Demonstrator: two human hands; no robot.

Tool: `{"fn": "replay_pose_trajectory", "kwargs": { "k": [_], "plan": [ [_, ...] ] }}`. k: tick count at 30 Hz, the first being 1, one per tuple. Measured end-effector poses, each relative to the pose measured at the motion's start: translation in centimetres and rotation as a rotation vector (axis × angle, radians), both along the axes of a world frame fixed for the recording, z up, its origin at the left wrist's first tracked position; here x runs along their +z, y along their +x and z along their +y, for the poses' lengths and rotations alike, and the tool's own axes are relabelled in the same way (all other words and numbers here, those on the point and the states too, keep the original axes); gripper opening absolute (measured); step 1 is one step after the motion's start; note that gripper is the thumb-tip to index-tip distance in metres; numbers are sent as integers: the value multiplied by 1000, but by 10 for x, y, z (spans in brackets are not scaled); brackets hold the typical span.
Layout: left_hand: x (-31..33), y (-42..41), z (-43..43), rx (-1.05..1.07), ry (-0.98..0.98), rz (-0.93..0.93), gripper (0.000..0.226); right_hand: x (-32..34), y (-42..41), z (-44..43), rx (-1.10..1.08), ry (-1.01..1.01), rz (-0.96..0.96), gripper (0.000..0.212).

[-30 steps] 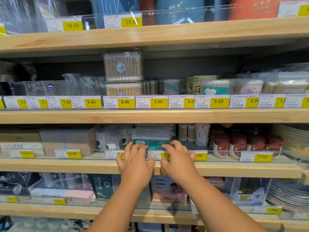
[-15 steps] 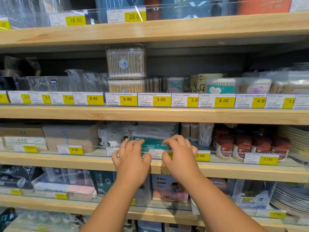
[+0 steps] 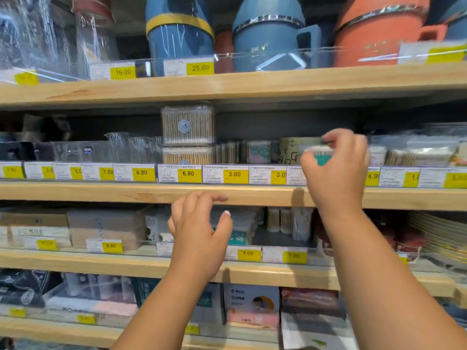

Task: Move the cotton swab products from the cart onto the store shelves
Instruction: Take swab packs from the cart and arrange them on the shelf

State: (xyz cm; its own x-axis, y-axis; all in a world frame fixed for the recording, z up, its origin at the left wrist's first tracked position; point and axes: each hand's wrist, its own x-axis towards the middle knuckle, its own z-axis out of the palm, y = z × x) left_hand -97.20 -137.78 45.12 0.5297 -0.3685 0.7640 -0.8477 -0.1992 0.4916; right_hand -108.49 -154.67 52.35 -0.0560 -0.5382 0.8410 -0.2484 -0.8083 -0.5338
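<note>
Right hand [image 3: 334,170] is up at the second shelf [image 3: 151,192], fingers curled round a small swab pack [image 3: 320,155] with a teal label; the hand hides most of it and motion blur softens the rest. Left hand [image 3: 199,232] hangs open and empty in front of the shelf below [image 3: 75,263], fingers spread, touching nothing. Just behind it, a teal swab pack [image 3: 238,236] sits behind the clear lip. The cart is out of view.

Risks from here, as I judge them:
- The grip looks like a fingertip pinch. The pack could slip and fall behind the price tags [image 3: 233,174].
- The slot is tight: a cream tin [image 3: 290,150] sits close on the left, bagged swabs [image 3: 417,155] on the right. A push could knock either one.
- The two stacked swab tubs [image 3: 187,135] further left would topple if bumped.
</note>
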Motion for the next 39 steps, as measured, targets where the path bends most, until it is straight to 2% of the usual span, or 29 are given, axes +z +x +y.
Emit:
{"fn": "replay_pose_trajectory", "kwargs": {
  "k": [2, 5, 7, 9, 12, 15, 19, 22, 24, 27, 29, 32, 36, 39],
  "plan": [
    [5, -8, -4, -33, 5, 1, 22, 13, -3, -17, -142, 138, 198, 51],
    [6, -15, -10, -60, 32, 0, 22, 20, 0, -30, -250, 245, 475, 68],
    [6, -16, -10, -61, 46, 11, 22, 22, 5, -37, -277, 319, 610, 71],
    [5, -16, -9, -57, 50, 25, 23, 23, 9, -42, -287, 343, 659, 67],
    [3, -16, -6, -45, 48, 23, 19, 24, 8, -44, -253, 284, 579, 54],
    [-2, -14, -4, -36, 41, 58, 19, 19, 5, -39, -169, 133, 390, 50],
    [-10, -10, -4, -40, 26, 95, 18, 15, -4, -16, 64, -117, 50, 48],
    [-17, -6, -3, -42, 0, 164, 19, 6, -12, 12, 382, -134, -76, 47],
    [-22, -4, -3, -15, -23, 215, 21, -6, -17, 29, 628, -28, -33, 47],
    [-31, 1, -1, 36, -30, 302, 26, -36, -17, 34, 819, 187, 215, 47],
    [-38, 5, 0, 55, -22, 342, 26, -59, -15, 31, 800, 260, 313, 49],
    [-44, 8, 0, 62, 1, 355, 27, -80, -12, 29, 771, 341, 301, 50],
    [-49, 6, 0, 42, 26, 354, 29, -97, -9, 31, 718, 325, 437, 50],
    [-51, 8, 0, 28, 39, 357, 29, -114, -4, 23, 599, 342, 304, 50]
  ]
}}
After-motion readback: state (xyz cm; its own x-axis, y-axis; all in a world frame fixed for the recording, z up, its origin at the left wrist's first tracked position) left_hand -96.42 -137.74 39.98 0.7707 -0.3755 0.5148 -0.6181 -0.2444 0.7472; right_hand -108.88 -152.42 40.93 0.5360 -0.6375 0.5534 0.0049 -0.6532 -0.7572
